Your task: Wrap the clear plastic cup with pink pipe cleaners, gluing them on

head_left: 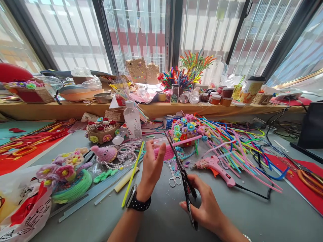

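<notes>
My left hand [150, 168], with a dark dotted watch on the wrist, pinches a pink pipe cleaner piece [166, 152] whose thin end runs out to the right. Black scissors [182, 174] sit in my right hand [205, 206], blades open around the pink piece near my left fingers. Both hands hover over the grey table [252, 215] at its middle front.
A pink glue gun [217, 167] and small silver scissors [174, 177] lie just beyond my right hand. Several loose pipe cleaners [234, 144] spread to the right. A clear bottle [133, 121], flower baskets [102, 131], a pearl string [123, 155] and a plastic bag [22, 205] stand left.
</notes>
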A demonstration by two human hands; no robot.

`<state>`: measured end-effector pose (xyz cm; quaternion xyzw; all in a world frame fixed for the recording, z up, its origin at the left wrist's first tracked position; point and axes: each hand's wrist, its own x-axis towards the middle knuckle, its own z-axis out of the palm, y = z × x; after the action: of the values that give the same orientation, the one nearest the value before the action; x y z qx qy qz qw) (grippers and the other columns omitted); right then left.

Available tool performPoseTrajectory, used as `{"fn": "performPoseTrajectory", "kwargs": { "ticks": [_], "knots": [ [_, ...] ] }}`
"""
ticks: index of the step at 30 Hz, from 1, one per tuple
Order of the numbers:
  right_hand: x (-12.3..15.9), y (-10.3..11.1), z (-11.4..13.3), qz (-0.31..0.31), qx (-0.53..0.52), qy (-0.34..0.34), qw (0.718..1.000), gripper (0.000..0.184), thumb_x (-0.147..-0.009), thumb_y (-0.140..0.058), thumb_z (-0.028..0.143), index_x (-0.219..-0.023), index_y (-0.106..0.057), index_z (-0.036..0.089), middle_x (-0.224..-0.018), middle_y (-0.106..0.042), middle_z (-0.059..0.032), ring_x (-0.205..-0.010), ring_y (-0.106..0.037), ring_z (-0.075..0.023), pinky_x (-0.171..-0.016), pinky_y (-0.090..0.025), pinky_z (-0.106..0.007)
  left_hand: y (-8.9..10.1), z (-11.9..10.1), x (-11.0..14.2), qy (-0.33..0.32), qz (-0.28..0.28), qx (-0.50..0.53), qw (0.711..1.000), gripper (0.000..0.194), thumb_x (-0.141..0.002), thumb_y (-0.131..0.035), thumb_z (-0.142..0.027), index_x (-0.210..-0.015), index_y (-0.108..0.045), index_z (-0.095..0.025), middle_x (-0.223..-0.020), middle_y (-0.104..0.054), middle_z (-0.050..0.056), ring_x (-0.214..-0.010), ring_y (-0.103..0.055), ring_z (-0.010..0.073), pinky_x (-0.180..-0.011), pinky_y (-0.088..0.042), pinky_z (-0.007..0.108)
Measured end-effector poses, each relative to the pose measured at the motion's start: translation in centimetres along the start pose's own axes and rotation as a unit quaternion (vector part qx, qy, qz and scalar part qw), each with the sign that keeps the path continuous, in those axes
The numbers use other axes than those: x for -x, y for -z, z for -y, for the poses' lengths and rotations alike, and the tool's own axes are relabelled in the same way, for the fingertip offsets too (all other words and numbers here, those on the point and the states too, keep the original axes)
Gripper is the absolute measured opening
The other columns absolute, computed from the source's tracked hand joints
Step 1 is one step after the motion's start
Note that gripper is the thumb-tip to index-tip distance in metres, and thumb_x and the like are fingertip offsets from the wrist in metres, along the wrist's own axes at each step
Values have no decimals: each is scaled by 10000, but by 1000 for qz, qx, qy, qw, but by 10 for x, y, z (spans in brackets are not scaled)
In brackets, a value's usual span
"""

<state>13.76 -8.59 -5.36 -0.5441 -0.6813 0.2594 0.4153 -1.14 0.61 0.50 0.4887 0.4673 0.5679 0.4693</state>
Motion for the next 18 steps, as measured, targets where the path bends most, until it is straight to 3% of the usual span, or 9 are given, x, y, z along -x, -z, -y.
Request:
{"fn": "performPoseTrajectory", "kwargs": {
  "ticks": [3, 6, 18],
  "knots": [
    [0, 0, 1, -2, 1, -6, 1000, 337, -679, -582, 398, -908, -491, 168, -767, -587, -41, -687, -535, -180, -645, -448, -294, -2, 1, 3, -44, -3, -84, 996, 414, -699, -591, -532, -949, -537, -207, -670, -566, -5, -543, -509, 135, -473, -379, 211],
    [0, 0, 1, -1, -5, -9, 1000, 323, -681, -583, 403, -885, -489, 170, -783, -597, -50, -706, -547, -183, -657, -448, -293, -4, 1, 5, -62, 2, -100, 993, 407, -705, -588, -524, -946, -540, -200, -694, -565, 0, -551, -505, 129, -465, -381, 201],
    [-2, -2, 5, -15, 0, -8, 1000, 214, -673, -572, 368, -743, -484, 186, -623, -522, 8, -564, -459, -131, -547, -395, -246, -8, 5, 7, -59, 21, -125, 990, 411, -751, -510, -554, -955, -477, -199, -691, -544, -13, -503, -470, 97, -422, -370, 180]
  ]
}}
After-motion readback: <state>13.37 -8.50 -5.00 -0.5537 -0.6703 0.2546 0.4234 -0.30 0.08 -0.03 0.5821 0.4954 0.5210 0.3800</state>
